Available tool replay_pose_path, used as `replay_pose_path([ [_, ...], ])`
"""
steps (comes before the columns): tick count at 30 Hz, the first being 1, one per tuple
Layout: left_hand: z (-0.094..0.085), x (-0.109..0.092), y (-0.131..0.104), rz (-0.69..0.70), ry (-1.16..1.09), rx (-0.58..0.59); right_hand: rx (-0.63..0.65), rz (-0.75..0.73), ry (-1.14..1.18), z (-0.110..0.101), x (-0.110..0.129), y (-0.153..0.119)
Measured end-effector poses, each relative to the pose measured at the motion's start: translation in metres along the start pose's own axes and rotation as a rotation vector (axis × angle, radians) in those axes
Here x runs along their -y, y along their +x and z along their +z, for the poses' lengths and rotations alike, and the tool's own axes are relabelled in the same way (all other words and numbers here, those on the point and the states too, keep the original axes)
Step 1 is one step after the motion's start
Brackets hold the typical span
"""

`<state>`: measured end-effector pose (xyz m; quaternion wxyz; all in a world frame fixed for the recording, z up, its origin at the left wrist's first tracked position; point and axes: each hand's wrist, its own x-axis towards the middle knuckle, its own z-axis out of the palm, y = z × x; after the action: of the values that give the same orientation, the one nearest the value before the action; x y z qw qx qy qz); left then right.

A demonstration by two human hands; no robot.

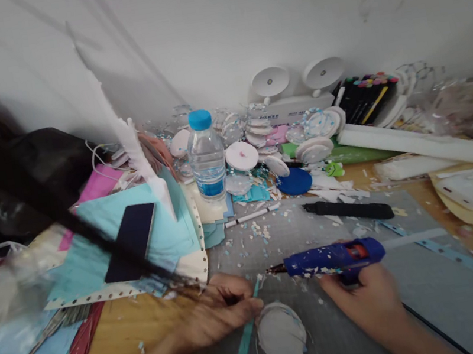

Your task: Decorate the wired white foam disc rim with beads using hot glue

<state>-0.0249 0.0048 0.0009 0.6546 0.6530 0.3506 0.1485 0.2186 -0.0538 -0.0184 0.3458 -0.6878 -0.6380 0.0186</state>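
Note:
A blue hot glue gun [334, 258] is gripped in my right hand [367, 294], its dark nozzle pointing left and speckled with paper bits. A glue stick [414, 237] sticks out of its back end. My left hand [227, 304] is closed, with thumb and fingertips pinching a narrow teal paper strip [247, 343] near its upper end. The nozzle is close to that end of the strip; I cannot tell whether they touch. Just right of the strip lies a white round disc [282, 336] with a thin clear ring around it.
A water bottle [206, 155] stands behind, among several white paper discs [242, 156]. A black pen-like tool [349, 210] and a striped stick [251, 215] lie on the grey mat [281, 230]. A phone [130, 241] rests on teal paper. Dark blurred strands [66, 210] cross the left side.

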Motion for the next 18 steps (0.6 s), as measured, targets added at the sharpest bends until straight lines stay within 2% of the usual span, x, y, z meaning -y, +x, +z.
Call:
replay_pose_path([
  [5,-0.0011,-0.0036,0.0025,0.063,0.026,0.028,-0.051,-0.113,0.006,-0.0055,0.0032,0.0051],
  [10,0.0002,-0.0013,0.0011,-0.01,-0.046,0.039,-0.039,-0.089,-0.023,-0.0062,0.003,0.0054],
  [18,-0.0012,-0.0035,0.0005,0.024,-0.038,0.075,-0.028,-0.095,-0.041,-0.0062,0.0022,0.0039],
])
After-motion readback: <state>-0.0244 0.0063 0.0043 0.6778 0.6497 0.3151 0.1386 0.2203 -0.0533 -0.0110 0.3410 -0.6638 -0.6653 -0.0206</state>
